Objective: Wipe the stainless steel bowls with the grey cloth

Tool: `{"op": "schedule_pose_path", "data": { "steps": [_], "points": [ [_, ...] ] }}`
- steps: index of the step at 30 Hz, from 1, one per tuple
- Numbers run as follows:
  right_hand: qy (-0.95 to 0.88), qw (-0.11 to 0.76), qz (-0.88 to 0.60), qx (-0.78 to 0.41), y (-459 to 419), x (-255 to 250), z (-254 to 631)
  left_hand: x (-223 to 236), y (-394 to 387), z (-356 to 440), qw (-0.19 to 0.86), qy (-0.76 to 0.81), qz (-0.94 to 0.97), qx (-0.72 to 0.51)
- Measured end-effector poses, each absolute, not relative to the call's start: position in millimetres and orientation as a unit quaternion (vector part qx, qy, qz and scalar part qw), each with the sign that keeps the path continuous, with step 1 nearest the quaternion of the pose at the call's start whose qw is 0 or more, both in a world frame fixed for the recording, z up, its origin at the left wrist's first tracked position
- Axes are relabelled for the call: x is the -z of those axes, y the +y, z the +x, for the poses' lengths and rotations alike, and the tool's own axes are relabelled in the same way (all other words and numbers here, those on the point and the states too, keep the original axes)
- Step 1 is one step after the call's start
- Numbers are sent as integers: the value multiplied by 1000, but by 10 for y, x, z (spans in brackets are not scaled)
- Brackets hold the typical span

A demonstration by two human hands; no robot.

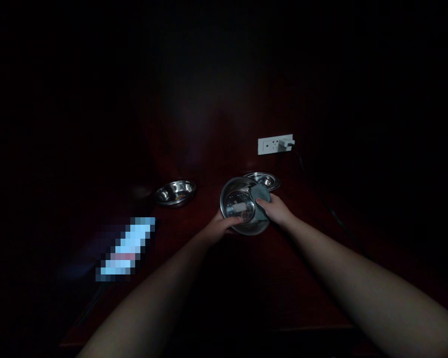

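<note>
A shiny metal bowl (239,187) is held tilted over the dark red table, its inside facing me. My left hand (220,226) grips the near left rim, thumb inside and fingers hidden behind the wall. My right hand (276,209) presses a grey-green cloth (261,199) against the bowl's right side, thumb on top of the cloth. Just behind the bowl lies a round metal lid or dish (271,180), partly covered by it. To the left stands another metal bowl (176,191), with something small and coloured inside that I cannot make out.
The dark red table (283,298) ends at a front edge near me. A blurred-out bright screen (129,246) lies at the left. On the back wall, a white socket panel (271,145) holds a plug (286,143), whose dark cable runs down the right side. The surroundings are very dark.
</note>
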State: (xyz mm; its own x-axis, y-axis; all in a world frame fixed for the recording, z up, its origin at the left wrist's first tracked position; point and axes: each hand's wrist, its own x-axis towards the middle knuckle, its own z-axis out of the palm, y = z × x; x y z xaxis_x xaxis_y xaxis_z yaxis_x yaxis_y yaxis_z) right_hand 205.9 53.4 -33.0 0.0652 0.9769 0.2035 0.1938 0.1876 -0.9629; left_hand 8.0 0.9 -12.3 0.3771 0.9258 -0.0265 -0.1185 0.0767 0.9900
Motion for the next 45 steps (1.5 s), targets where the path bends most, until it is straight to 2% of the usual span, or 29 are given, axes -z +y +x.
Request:
{"op": "schedule_pose_path", "data": {
  "steps": [12,17,24,34,45],
  "points": [
    [-581,511,-538,-335,579,363,2080,146,15,90,635,363,541,-416],
    [-579,510,-558,-306,584,359,2078,132,-4,97,615,377,527,-449],
    [-588,510,-561,-280,541,307,2047,164,48,119,575,314,573,-493],
    [-592,519,-558,-263,483,244,2030,203,96,24,597,446,531,-403],
    [-575,523,-589,-220,413,134,2063,159,47,-25,637,415,531,-374]
  ]
}}
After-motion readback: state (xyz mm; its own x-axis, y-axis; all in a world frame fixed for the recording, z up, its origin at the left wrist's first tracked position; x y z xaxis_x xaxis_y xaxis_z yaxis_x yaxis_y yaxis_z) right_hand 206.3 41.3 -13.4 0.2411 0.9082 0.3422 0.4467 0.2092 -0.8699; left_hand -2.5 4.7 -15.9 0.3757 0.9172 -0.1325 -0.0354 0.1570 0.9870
